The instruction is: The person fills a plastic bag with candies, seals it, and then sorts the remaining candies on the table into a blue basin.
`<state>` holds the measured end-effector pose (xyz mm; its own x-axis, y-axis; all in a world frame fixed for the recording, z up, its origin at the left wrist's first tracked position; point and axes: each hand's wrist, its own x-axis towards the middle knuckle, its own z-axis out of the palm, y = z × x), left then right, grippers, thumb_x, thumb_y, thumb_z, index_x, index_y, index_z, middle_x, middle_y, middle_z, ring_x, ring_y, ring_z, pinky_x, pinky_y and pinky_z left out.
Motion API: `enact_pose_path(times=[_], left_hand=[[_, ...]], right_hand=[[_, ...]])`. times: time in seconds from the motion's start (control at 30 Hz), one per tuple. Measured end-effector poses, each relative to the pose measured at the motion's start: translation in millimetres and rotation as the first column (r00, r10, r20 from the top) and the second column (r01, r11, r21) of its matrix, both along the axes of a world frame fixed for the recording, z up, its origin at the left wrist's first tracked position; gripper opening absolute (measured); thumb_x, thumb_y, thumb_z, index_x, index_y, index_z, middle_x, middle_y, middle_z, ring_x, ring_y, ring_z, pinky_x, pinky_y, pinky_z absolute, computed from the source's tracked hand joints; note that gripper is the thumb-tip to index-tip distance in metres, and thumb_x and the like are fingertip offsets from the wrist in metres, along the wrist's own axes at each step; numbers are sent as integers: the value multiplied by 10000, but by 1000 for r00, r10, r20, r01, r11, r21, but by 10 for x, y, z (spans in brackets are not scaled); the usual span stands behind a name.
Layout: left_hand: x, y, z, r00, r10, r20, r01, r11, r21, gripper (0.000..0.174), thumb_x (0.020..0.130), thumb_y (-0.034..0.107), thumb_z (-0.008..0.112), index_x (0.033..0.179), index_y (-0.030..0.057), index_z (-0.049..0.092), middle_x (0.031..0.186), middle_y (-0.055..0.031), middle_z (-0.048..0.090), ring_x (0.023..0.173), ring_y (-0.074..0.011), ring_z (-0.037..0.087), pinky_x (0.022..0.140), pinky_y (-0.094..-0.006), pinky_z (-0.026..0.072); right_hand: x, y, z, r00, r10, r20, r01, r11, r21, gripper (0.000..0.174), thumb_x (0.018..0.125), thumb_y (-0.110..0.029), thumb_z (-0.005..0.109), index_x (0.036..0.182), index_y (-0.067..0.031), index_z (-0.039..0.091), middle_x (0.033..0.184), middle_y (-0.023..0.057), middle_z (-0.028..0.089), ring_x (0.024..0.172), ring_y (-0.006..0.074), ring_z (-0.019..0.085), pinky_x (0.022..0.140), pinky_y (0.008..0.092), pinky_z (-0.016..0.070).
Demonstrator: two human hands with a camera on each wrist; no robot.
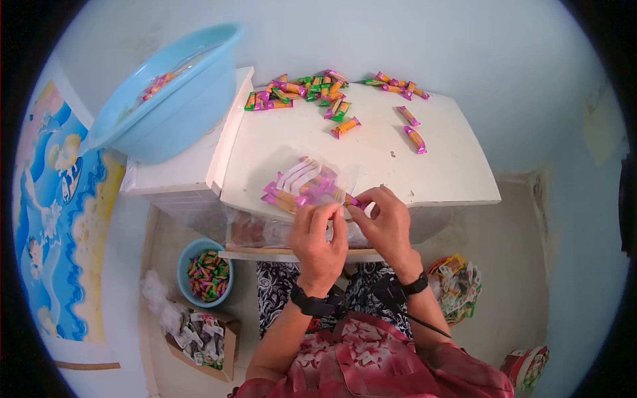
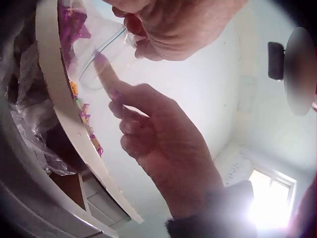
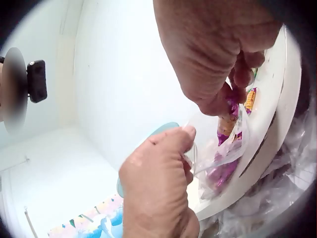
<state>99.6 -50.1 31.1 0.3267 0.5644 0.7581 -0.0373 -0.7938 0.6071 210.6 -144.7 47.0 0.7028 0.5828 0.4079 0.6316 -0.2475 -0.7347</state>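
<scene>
At centre, the left hand point(image 1: 318, 247) pinched the edge of a clear bag point(image 1: 300, 178); the right hand point(image 1: 389, 224) gripped a wrapped snack point(image 3: 227, 125) at its mouth. Several snacks were already inside; loose packets point(image 1: 292, 89) lay unbagged, upper centre.

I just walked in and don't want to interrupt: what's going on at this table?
A person is bagging small wrapped packets. The left hand pinches the edge of a clear plastic bag, while the right hand holds one packet at its mouth. Several packets are already inside. More loose packets lie towards the back of the white tabletop, and a blue tub on the floor holds many others.
</scene>
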Motion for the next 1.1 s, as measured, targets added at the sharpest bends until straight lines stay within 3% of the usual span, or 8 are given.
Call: enact_pose_path(times=[0.13, 0.23, 0.33, 0.63, 0.73, 0.87, 1.0, 1.1], left_hand=[[9, -4, 26, 1000, -21, 10, 22, 1000, -13, 128, 902, 11, 763, 1011, 54, 713, 877, -74, 661, 685, -218, 592, 604, -351, 479], [-22, -23, 55, 998, -58, -4, 58, 997, -45, 174, 870, -6, 748, 1015, 69, 688, 866, -77, 614, 781, -302, 612, 662, -423, 490], [-32, 6, 40, 999, -41, 9, 41, 999, -7, 143, 884, -2, 758, 1002, 62, 708, 879, -71, 656, 691, -234, 602, 609, -356, 486], [-74, 50, -29, 999, -43, 4, 43, 999, -3, 160, 889, -5, 761, 1025, 59, 706, 896, -82, 644, 690, -229, 604, 617, -363, 488], [-68, 68, -91, 999, -32, 3, 32, 999, -24, 154, 901, 1, 762, 1036, 52, 706, 896, -88, 642, 688, -224, 603, 620, -360, 489], [-73, 51, -88, 1000, -15, -7, 14, 999, -44, 143, 912, 4, 761, 1038, 44, 706, 898, -87, 646, 689, -218, 598, 627, -353, 491], [-56, 49, -91, 1000, -19, -13, 19, 999, -47, 139, 911, -1, 760, 1033, 38, 705, 898, -82, 651, 706, -215, 598, 635, -346, 492], [-33, 57, -94, 998, -22, -53, 22, 1000, -11, 179, 892, 13, 780, 1051, 39, 702, 884, -78, 646, 716, -222, 591, 631, -357, 480]], right_hand=[[13, 298, -123, 996, -26, 82, 22, 999, 45, 156, 809, -153, 778, 919, -64, 711, 899, 117, 686, 703, 351, 641, 631, 428, 509], [48, 452, -180, 997, -42, 67, 46, 997, -58, 168, 772, -107, 757, 899, -44, 669, 891, 134, 658, 733, 368, 637, 627, 445, 492], [61, 577, -285, 998, -29, 64, 28, 1000, 12, 181, 766, -94, 734, 902, -24, 636, 874, 143, 629, 753, 374, 636, 634, 452, 482], [-118, 686, -158, 987, 128, 102, -152, 948, 281, 163, 808, -17, 655, 971, -13, 657, 907, 174, 647, 782, 384, 645, 653, 383, 501], [10, 697, -354, 994, 22, 108, -40, 985, 166, 214, 839, 24, 677, 1043, -32, 710, 933, 145, 689, 752, 338, 660, 645, 359, 513], [26, 404, -352, 998, 67, 2, -64, 938, 340, 177, 918, 19, 744, 1086, -38, 735, 1004, 96, 741, 712, 170, 680, 605, 294, 501], [460, 94, -281, 991, -122, 47, 99, 935, 340, 161, 914, 27, 751, 1060, -32, 725, 986, 100, 726, 683, 154, 668, 592, 288, 489], [1054, -83, -315, 922, -325, 209, 279, 935, 220, 221, 924, -55, 756, 1136, -57, 696, 1086, 104, 693, 691, 209, 683, 651, 363, 529]])
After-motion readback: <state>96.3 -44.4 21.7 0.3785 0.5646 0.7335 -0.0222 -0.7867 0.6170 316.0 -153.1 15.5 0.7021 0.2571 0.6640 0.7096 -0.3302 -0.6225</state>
